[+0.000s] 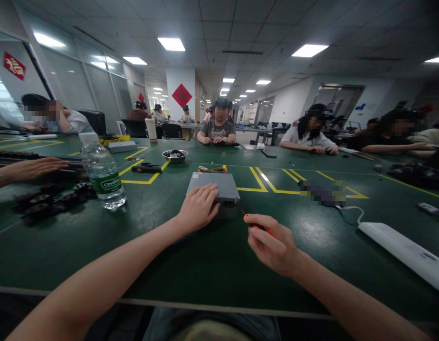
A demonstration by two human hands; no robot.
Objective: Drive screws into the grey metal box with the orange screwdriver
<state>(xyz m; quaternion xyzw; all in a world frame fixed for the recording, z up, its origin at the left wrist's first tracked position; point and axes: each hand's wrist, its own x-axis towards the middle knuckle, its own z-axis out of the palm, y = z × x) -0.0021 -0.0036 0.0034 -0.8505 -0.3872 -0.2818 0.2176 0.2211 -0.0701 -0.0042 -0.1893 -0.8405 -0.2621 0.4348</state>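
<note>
A grey metal power supply unit (pixel 224 183) lies on the green table in front of me, its cable bundle (pixel 214 169) at the far side and a power socket in the near face. Over its left part rests my left hand (pixel 201 203), fingers on the top and thumb at the near edge, gripping it. My right hand (pixel 272 241) is closed around an orange and black screwdriver (pixel 258 224). The thin shaft points at the near right corner of the unit; whether the tip sits in a screw is too small to tell.
Left of me stand a water bottle (pixel 105 175) and dark parts (pixel 45 201), near another person's hand (pixel 38 168). Beyond are a metal bowl (pixel 174 156) of small parts and a dark tool (pixel 146 168). A white power strip (pixel 400 251) lies right. Several people sit around.
</note>
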